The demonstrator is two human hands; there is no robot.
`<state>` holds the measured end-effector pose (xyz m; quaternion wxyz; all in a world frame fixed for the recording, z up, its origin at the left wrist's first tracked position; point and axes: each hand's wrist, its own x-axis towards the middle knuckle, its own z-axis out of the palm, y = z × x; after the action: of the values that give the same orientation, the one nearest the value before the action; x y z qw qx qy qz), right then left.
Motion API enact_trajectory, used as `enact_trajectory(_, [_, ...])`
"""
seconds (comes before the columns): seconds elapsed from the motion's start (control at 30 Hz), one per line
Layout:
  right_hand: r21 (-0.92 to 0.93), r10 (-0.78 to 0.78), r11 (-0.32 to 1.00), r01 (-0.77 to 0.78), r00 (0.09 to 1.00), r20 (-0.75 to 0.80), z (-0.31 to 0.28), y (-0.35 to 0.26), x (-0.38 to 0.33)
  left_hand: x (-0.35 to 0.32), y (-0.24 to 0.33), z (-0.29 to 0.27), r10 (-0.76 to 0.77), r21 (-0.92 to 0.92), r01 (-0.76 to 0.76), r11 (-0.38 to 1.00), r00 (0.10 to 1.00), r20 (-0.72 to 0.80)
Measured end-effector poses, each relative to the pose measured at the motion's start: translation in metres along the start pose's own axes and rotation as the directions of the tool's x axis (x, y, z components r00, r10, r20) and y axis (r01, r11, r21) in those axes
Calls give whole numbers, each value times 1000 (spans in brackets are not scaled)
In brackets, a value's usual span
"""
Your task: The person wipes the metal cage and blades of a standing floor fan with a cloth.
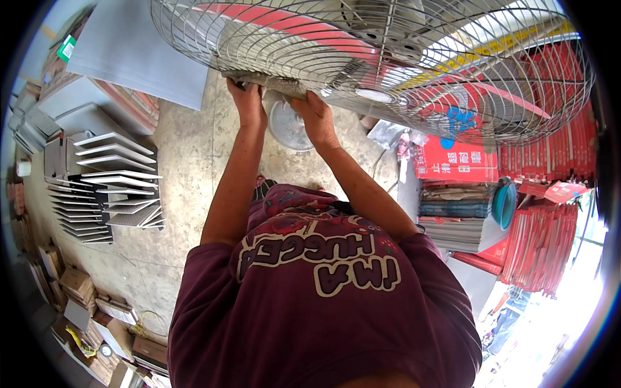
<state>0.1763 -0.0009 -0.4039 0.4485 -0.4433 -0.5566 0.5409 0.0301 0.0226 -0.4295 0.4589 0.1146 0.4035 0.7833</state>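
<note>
A large standing fan with a wire guard (pixel 272 48) and red blades fills the top of the head view. At the guard's lower rim, a crumpled grey rag (pixel 279 85) is stretched between my two hands. My left hand (pixel 247 103) is closed on its left end, with the thumb toward the middle. My right hand (pixel 314 120) has its fingers closed at the right end. The wires and the rag hide some of the fingertips. Below on the floor, the fan's round grey base (pixel 281 129) shows between my forearms.
Grey tiles (pixel 119 171) stand in a slotted rack on the left, near a large grey panel (pixel 145 55). Red cartons (pixel 537 249) are stacked on the right, beside a teal basin (pixel 504 205). Several brown boxes (pixel 77 284) sit at the lower left.
</note>
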Motion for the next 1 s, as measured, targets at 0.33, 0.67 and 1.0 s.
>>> enact_trajectory(0.33, [128,48,991,-32,992,-117,-36,-20,-25,-43,-16,32,-103,112,104,988,995,-17])
enact_trajectory(0.67, [88,-120,988,129,987,-108,-47,-63,-43,-80,11,62,-48,94,45,995,998,39])
enact_trajectory(1.0, [318,-45,942,104,981,-190,-73,-80,-55,-112,16,89,8,136,-29,990,988,152])
